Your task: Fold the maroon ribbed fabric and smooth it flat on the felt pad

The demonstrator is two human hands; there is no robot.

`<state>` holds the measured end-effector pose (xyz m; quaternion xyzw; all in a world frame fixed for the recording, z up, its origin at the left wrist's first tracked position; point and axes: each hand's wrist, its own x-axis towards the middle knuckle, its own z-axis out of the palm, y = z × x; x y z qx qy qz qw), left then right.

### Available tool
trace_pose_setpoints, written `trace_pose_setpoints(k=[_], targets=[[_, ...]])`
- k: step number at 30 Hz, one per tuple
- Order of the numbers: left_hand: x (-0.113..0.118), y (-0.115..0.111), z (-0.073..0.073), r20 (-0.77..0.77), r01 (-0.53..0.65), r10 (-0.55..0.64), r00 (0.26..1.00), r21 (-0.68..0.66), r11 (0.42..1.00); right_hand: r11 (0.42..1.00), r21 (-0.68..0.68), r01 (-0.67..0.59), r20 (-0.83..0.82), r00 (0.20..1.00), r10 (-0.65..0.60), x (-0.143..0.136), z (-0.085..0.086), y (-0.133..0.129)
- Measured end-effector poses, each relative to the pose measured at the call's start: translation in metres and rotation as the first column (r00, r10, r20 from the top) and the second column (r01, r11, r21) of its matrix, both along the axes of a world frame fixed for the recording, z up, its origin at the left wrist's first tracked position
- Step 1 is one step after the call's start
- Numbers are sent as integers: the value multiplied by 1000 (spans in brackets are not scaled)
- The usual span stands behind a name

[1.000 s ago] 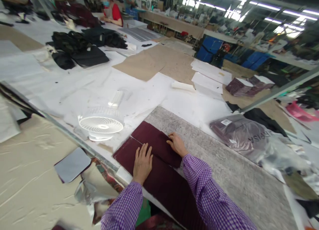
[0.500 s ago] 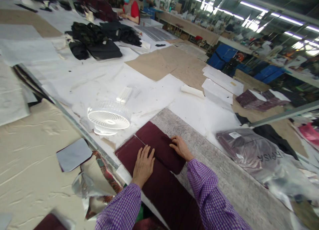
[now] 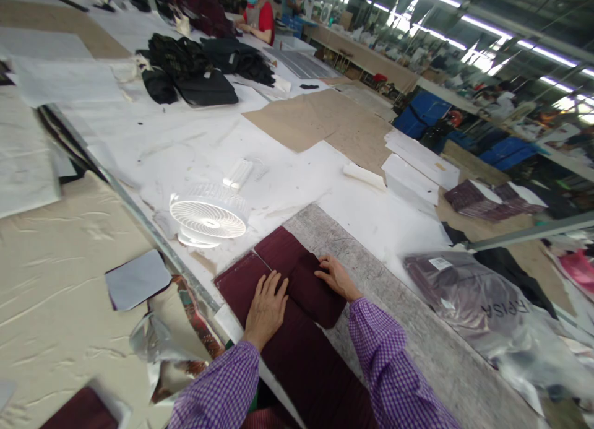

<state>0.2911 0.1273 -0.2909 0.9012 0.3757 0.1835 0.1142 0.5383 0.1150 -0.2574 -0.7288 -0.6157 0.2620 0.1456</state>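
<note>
Two dark maroon fabric pieces lie side by side on a grey mottled board. My left hand (image 3: 266,305) rests flat, fingers spread, on the longer maroon fabric strip (image 3: 320,370), its fingertips by the seam between the two. The shorter maroon fabric piece (image 3: 283,249) is to the right, with a crease across its middle. At that piece's right edge, my right hand (image 3: 338,277) has its fingers bent and closed on the fabric. The strip's near end runs down out of view between my purple checked sleeves.
A white fan (image 3: 208,218) stands beyond the fabric. To the right lies a clear plastic bag (image 3: 468,293) with dark folded material. A metal rail (image 3: 153,237) divides the table from a beige-covered surface (image 3: 55,293) at left. Black garments (image 3: 199,76) and a person in red are farther back.
The crease in the shorter fabric piece has become more marked beside my right hand. My hands stay nearly in place; the view has shifted slightly.
</note>
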Motion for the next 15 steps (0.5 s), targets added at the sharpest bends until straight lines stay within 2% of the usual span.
trace_pose_setpoints(k=[9, 12, 15], targets=[[0, -1, 0, 15, -5, 6, 1000, -29, 1000, 999, 20, -33, -129, 991, 36, 9, 15, -14], [0, 0, 0, 20, -3, 4, 1000, -37, 999, 998, -46, -32, -127, 992, 26, 11, 20, -17], [-1, 0, 0, 32, -6, 7, 999, -38, 999, 988, -155, 26, -84, 996, -40, 11, 19, -17]])
